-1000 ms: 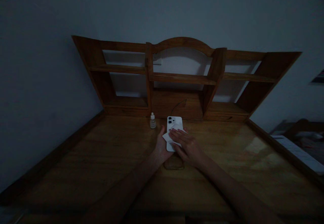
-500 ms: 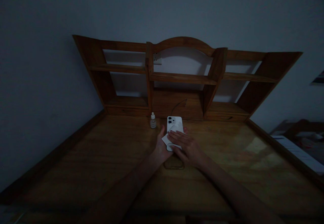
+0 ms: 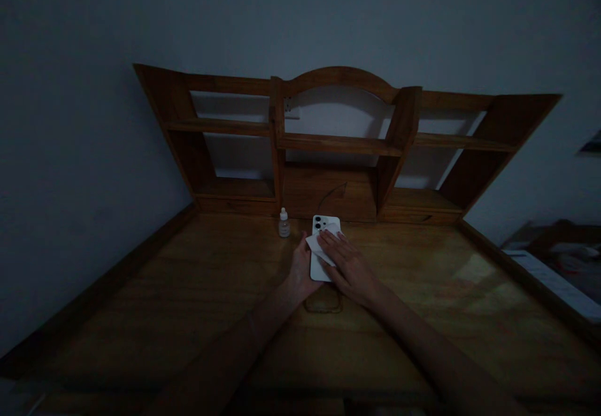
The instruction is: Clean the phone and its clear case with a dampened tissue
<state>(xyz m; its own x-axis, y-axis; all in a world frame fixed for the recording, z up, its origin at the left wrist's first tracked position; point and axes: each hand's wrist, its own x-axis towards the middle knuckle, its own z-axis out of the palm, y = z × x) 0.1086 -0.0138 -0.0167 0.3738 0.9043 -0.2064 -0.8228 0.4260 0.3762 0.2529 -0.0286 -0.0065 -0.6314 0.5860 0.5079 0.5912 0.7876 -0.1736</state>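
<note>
A white phone [image 3: 318,271] lies back side up in my left hand [image 3: 300,270], which grips it from below and along its left edge. Its camera lenses show at the far end. My right hand [image 3: 350,267] presses a white wipe [image 3: 316,244] flat on the phone's back, fingers over the wipe. Under the hands, on the desk, is a phone case [image 3: 323,309], of which only the near end shows. A small clear bottle with a white dropper cap [image 3: 284,223] stands upright to the left of the phone.
All this is above a wooden desk [image 3: 197,316]. A wooden shelf unit [image 3: 338,146] rises along its back edge against the wall. A wall socket [image 3: 291,109] shows through the shelf. Past the desk's right edge is a pale surface [image 3: 554,281] with unclear items.
My right hand has slid the wipe up the phone's back toward the camera lenses, uncovering the lower part. The phone has shifted slightly to the right.
</note>
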